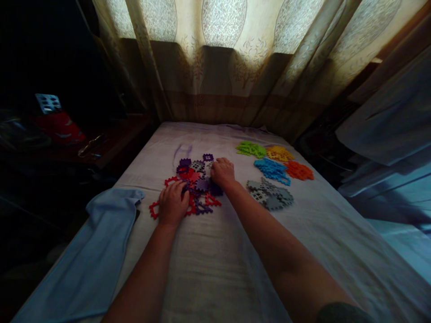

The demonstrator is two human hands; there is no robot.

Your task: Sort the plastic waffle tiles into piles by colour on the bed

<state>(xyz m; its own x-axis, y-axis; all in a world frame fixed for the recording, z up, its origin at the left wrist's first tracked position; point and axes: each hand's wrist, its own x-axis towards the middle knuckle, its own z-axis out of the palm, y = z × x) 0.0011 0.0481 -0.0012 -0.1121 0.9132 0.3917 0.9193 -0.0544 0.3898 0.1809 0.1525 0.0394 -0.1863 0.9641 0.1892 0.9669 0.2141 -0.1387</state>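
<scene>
Resting the left grip (pixel 173 202) palm down on the near left part of the mixed pile (pixel 202 184), thumb and fingers a little apart; cannot tell whether clamped on a piece. Bending the right grip (pixel 222 172) over the right side of the same pile, fingers curled down and hiding the contact beneath; cannot tell whether closed on anything. Listing the mixed pile on the pale sheet (pixel 208 278), between and beyond the forearms: flat toothed red pieces (pixel 212 200), purple pieces (pixel 208 157) and gray pieces (pixel 197 166), loosely overlapping, several with cut-out openings. Counting five heaps to the right: gray heap (pixel 278 197) nearest, blue heap (pixel 272 170) beyond, orange heap (pixel 299 171) at the right of blue, yellow heap (pixel 280 153) and green heap (pixel 251 149) farther back. Including a light blue cloth (pixel 112 224) along the left edge, touching the sheet, and a patterned curtain (pixel 218 76) behind. Adding a red container (pixel 60 128), well apart at far left.
</scene>
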